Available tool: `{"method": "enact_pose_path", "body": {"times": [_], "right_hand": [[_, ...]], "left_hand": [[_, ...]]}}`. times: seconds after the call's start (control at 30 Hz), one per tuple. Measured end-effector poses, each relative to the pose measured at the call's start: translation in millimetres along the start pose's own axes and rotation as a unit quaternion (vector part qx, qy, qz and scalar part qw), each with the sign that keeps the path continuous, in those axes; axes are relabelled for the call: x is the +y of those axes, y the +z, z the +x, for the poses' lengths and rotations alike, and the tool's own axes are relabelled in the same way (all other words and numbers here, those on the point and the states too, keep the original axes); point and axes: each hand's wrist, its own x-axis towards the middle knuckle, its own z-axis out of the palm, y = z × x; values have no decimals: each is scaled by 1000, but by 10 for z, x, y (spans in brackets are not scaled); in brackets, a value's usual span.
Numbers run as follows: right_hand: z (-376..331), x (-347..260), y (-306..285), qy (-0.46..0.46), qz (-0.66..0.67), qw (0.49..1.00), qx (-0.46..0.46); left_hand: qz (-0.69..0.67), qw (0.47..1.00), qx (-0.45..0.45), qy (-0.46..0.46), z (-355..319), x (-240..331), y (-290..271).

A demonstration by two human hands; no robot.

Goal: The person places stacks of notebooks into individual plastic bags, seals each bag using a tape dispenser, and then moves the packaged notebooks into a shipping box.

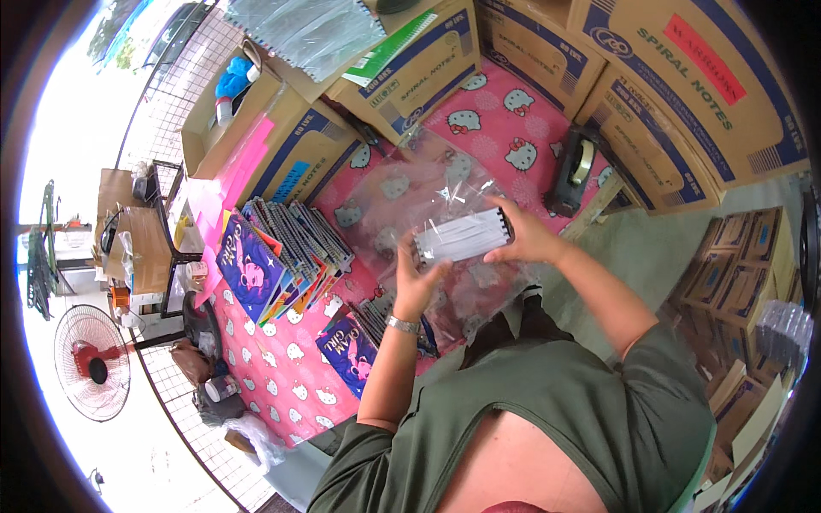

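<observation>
Between my two hands is a white stack of spiral notebooks (462, 237), its page edges up and dark coil binding at its ends. My left hand (414, 286) grips the left end, thumb and fingers around it. At the other end, my right hand (528, 237) presses with fingers behind and thumb in front. Clear plastic bags (385, 190) lie spread under and behind the stack. To the left stands a large row of spiral notebooks (295, 256) with purple illustrated covers. A smaller pile of the same notebooks (346, 350) sits beside my left forearm, partly hidden by it.
A black tape dispenser (573, 171) stands right on the pink patterned tablecloth (265, 376). Cardboard cartons (419, 77) line the far side, with more cartons (727, 265) stacked at right. An open box (209, 137) stands at far left, near a fan (94, 363) and wire grid.
</observation>
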Motion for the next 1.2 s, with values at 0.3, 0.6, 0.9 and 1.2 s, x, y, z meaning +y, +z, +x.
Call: {"method": "enact_pose_path", "body": {"times": [0.3, 0.6, 0.9, 1.2], "right_hand": [[380, -762, -520, -119, 22, 991, 56], [100, -335, -383, -184, -51, 982, 2], [55, -332, -121, -262, -191, 939, -112], [-22, -239, -192, -224, -150, 959, 92]], "left_hand": [[323, 875, 196, 302, 191, 873, 126], [555, 789, -147, 221, -206, 1094, 89], [188, 967, 72, 153, -350, 92, 134], [400, 896, -89, 170, -25, 408, 201]]}}
